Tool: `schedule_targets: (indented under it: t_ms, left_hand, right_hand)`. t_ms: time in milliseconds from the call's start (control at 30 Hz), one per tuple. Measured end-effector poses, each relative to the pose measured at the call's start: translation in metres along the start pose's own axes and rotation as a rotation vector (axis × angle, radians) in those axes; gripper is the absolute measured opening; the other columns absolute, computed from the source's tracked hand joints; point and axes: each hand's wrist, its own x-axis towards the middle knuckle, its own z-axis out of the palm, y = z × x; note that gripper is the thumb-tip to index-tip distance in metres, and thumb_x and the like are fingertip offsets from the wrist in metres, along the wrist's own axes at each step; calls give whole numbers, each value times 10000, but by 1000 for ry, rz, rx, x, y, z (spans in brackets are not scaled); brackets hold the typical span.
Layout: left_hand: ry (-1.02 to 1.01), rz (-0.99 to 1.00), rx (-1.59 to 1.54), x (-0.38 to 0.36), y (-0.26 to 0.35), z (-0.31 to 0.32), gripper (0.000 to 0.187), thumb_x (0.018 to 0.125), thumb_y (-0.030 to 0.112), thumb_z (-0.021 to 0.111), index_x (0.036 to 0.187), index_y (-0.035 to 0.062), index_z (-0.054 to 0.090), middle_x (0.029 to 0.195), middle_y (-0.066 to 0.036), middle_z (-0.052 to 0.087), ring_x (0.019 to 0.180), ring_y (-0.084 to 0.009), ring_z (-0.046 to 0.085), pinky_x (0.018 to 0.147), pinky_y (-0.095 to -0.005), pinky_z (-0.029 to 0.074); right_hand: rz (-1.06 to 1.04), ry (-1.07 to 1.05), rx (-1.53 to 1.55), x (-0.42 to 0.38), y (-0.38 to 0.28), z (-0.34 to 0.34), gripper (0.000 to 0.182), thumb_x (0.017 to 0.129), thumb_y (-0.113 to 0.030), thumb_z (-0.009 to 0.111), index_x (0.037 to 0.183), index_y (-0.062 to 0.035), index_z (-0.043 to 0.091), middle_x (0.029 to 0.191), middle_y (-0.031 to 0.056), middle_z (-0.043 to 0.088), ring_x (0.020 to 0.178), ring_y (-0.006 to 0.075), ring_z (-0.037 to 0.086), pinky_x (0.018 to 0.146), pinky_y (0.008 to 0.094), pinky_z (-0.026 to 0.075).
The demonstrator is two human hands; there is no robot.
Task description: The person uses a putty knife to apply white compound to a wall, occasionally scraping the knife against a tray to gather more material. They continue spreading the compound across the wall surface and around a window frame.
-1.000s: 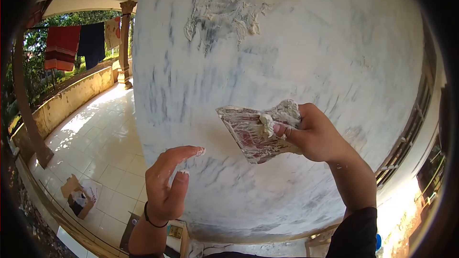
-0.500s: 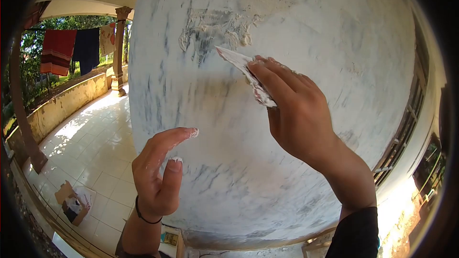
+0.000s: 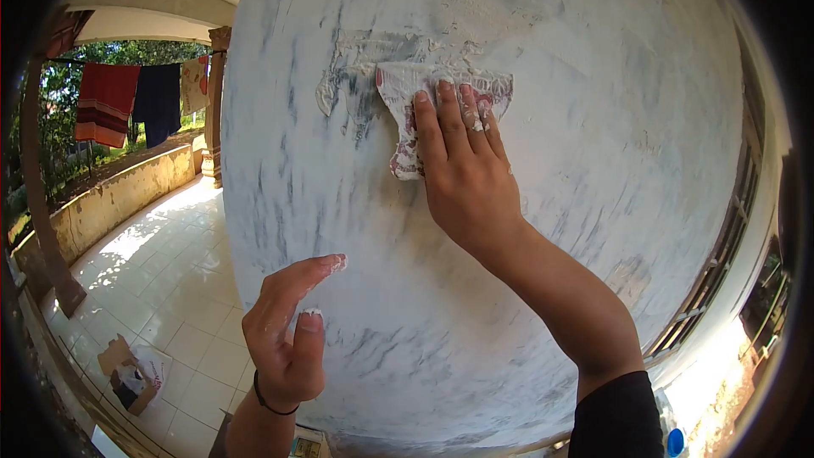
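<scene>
Hidden or unclear: the lens bends the wall into a bulge, and its dark rim cuts off every corner; the lower half of the scraper lies under the right hand's fingers, so its handle cannot be made out.
Right hand: the right hand presses flat on the scraper, fingers spread over it and streaked with white filler, pinning it against the wall.
Scraper: a flat, filler-caked blade, high on the wall, its top edge touching a rough patch of wet filler.
Left hand: the left hand is loose and grasps nothing; forefinger and thumb are tipped with white paste, the forefinger close to the wall, though contact cannot be told. A dark band circles the wrist.
Containers: an opened cardboard box sits on the tiled floor at lower left; its contents are too small to tell. A blue cap shows at the bottom right edge, the vessel under it cut off.
Background: cloths hang on a line beyond the low veranda wall.
</scene>
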Motion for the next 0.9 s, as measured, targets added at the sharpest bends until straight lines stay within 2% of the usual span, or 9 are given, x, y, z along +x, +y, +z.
schedule_targets:
  t_ms: [200,300,367,533,600,700,800,833,900]
  left_hand:
    - [84,58,-68,2,-25,17,348,872,139,410,1098,-90,544,1023,-223,623,967,-293,597,843,-358,480]
    - [51,89,-53,3,-38,25,357,874,149,407,1098,-95,541,1018,-228,623,963,-293,602,840,-361,484]
    - [47,92,-83,8,-44,30,460,905,282,409,1160,-88,510,1096,-225,590,945,-339,618,890,-437,432]
    - [31,144,-64,28,-44,33,474,906,275,371,1193,-84,485,1154,-217,565,982,-336,604,885,-410,417]
    - [43,162,-64,44,-45,38,482,906,273,353,1207,-83,475,1166,-212,561,1001,-330,597,885,-397,405]
    - [142,182,-94,65,-43,42,439,909,223,370,1174,-107,489,1130,-227,583,1017,-303,599,862,-383,439]
    - [207,158,-37,72,-38,39,469,928,276,351,1202,-81,482,1160,-213,576,1022,-291,598,869,-379,404]
    - [217,174,-31,72,-36,38,480,934,297,340,1207,-70,484,1162,-205,577,1022,-285,599,870,-375,394]
    - [234,196,-21,70,-35,35,490,939,318,329,1213,-58,485,1165,-196,578,1022,-279,599,872,-370,385]
  right_hand:
    - [-2,66,-22,2,1,11,433,795,-76,468,1184,108,501,1191,346,497,1093,467,522,973,522,366]
    - [27,12,-6,6,-3,13,457,822,-30,479,1262,85,433,1253,342,444,1178,482,443,1008,529,320]
    - [44,13,37,3,-3,12,461,825,-32,474,1268,84,426,1264,343,431,1187,485,431,1011,534,312]
    - [20,36,79,-2,-1,16,477,798,-70,470,1236,117,451,1261,366,417,1182,507,420,1006,563,301]
    - [29,27,107,-1,-1,17,488,805,-71,461,1254,117,432,1280,356,405,1220,505,378,1021,566,278]
    - [34,5,127,-14,-9,16,492,809,-71,456,1262,117,422,1287,346,404,1236,500,361,1031,565,262]
    - [30,-31,155,-12,-9,10,494,811,-69,452,1269,115,417,1294,336,405,1244,496,354,1034,563,259]
    - [51,-80,175,-9,-7,6,486,851,-68,456,1316,57,387,1342,310,368,1257,484,345,1032,543,269]
    - [48,-47,166,-7,-6,10,495,831,-67,450,1299,83,395,1329,320,376,1263,485,335,1040,548,256]
